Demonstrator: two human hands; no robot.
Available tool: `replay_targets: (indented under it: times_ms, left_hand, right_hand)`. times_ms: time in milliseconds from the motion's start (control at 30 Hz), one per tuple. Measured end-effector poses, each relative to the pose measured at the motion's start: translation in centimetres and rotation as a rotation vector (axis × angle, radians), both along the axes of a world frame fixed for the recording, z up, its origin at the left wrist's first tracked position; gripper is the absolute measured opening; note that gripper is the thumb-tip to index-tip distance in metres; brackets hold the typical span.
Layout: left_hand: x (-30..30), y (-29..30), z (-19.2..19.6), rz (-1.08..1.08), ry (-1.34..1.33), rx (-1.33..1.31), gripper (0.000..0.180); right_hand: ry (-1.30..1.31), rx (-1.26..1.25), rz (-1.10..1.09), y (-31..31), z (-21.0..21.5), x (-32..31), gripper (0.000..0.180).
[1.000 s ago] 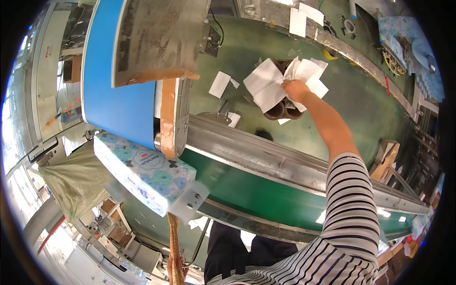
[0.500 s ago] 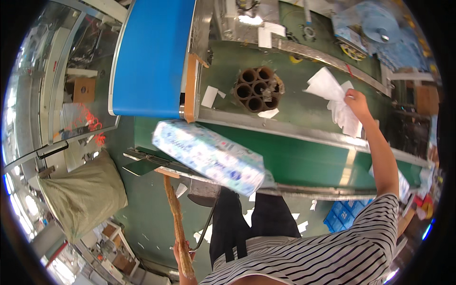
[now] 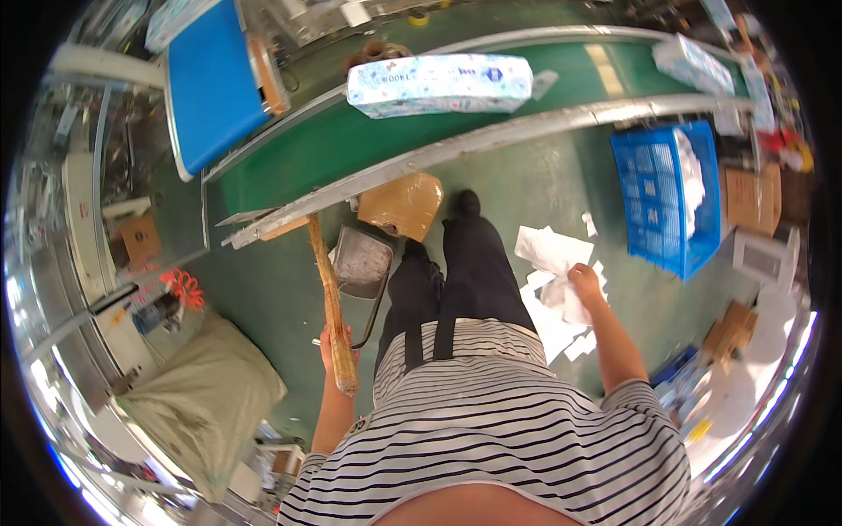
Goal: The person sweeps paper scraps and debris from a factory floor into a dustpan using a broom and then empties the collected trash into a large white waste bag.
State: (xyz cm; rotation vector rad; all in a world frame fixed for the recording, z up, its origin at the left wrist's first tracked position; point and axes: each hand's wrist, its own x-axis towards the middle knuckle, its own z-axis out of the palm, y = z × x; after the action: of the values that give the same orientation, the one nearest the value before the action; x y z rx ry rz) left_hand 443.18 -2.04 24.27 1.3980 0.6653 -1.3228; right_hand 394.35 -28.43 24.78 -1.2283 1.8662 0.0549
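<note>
Green conveyor belt (image 3: 281, 167) is carrying a floral pack (image 3: 438, 86) with printed lettering; a lettered blue basket (image 3: 647, 202) is standing at right. We're seeing the right hand (image 3: 586, 282), fingers curled, pinching white sheets (image 3: 551, 250) beside the right leg (image 3: 482, 276). Wrapped pole (image 3: 326, 272) is partly blocking the left hand (image 3: 327, 352), leaving us unable to tell its grip.

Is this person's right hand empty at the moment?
No, the right hand grips white sheets, which show to the right of the person's dark trousers.
</note>
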Motion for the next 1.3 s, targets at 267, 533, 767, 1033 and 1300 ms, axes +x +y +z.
replay_targets:
  times_ms: [267, 533, 767, 1033, 1300]
  left_hand:
    - [-2.4, 0.9, 2.8, -0.337, -0.068, 0.131, 0.031]
    - [-9.3, 5.6, 4.0, -0.53, -0.003, -0.036, 0.03]
    - [-16.4, 11.6, 5.3, -0.605, -0.02, -0.015, 0.027]
    - [-21.3, 17.4, 3.4, -0.787, -0.426, -0.198, 0.029]
    - [-16.1, 21.2, 1.1, -0.775, -0.348, 0.03, 0.042]
  right_hand:
    - [0.369, 0.082, -0.482, 23.4, -14.7, -13.1, 0.024]
    - [0.156, 0.536, -0.729, 43.2, -16.7, -26.3, 0.036]
    - [-0.032, 0.522, -1.167, 53.7, -12.9, -27.1, 0.057]
    - [-1.211, 0.545, -0.449, 44.6, -1.7, -3.1, 0.071]
    - [-1.048, 0.497, -0.084, 44.4, 6.4, 17.5, 0.045]
